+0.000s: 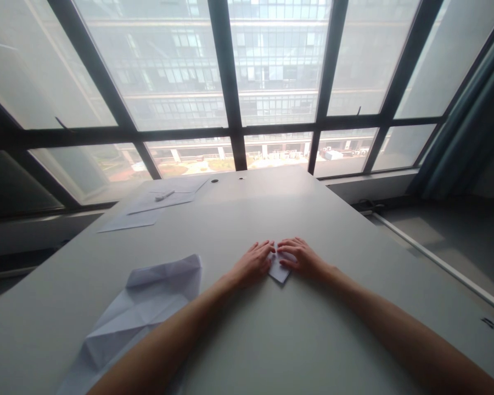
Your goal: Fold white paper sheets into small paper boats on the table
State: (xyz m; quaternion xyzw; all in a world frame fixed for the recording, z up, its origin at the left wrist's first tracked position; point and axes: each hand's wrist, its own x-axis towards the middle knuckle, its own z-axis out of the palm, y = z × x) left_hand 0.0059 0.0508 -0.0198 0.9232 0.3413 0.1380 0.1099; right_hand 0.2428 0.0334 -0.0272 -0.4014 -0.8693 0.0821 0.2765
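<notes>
A small piece of folded white paper (280, 272) lies on the table between my two hands, one corner pointing towards me. My left hand (255, 262) grips its left side, with curled fingertips at the top edge and the thumb mostly hidden. From the right, my right hand (302, 257) holds the same paper, its thumb lying across the surface and its fingers bent over the upper part. The fingertips of both hands nearly meet at the top of the paper. Beside my left forearm rests a large creased sheet of paper (160, 293), partly unfolded and raised along its folds.
At the far left of the white table (230, 219) lie flat paper sheets (177, 201) with a small whitish object (164, 196) on top. A round cable hole (214, 181) is near the far edge. Windows stand beyond; a curtain (456, 131) hangs at right.
</notes>
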